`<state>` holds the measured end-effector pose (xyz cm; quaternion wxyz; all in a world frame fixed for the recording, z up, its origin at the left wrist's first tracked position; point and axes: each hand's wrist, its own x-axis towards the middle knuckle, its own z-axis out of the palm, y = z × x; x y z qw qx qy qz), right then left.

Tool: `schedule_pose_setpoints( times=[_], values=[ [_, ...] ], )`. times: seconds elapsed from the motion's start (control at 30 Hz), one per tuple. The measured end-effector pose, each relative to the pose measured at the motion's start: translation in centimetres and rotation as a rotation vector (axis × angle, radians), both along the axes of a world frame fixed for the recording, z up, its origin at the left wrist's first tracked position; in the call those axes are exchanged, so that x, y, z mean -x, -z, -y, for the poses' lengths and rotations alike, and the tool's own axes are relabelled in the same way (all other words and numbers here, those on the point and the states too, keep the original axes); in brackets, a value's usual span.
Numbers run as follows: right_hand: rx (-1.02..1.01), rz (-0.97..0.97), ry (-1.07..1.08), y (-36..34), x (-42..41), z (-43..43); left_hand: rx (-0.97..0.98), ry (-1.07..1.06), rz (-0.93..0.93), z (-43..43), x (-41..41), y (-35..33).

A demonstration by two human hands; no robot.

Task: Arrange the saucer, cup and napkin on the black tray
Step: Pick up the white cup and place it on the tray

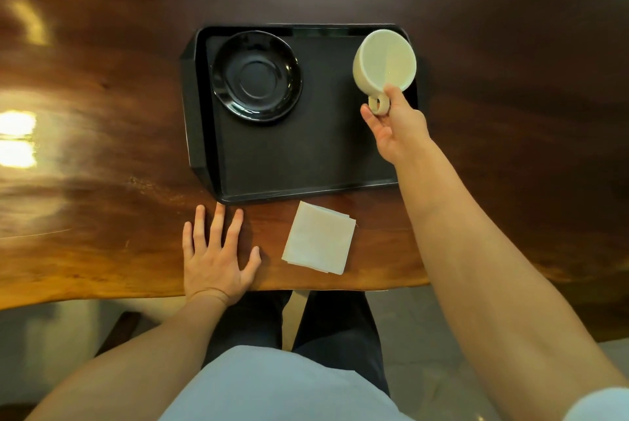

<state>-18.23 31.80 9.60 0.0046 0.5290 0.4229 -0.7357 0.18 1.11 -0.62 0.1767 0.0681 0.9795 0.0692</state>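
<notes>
Cream cup [384,60]; black saucer [256,76]

The right hand [396,124] reaches far forward on a bare, outstretched forearm, thumb and fingers pinched on the small loop handle of a cream ceramic cup [386,60] near the far right corner of the black plastic tray [272,162]. The left hand [218,250] lies flat, palm down, fingers spread, near the front edge of the polished wooden tabletop [102,182].
</notes>
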Motion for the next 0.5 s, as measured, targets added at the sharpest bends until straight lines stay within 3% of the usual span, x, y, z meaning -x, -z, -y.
schedule_pose_setpoints(
  times=[0.5],
  values=[
    [-0.036, 0.029, -0.043, 1.2, -0.2, -0.4, 0.007, 0.007, 0.008, -0.1, 0.2, -0.3]
  ],
)
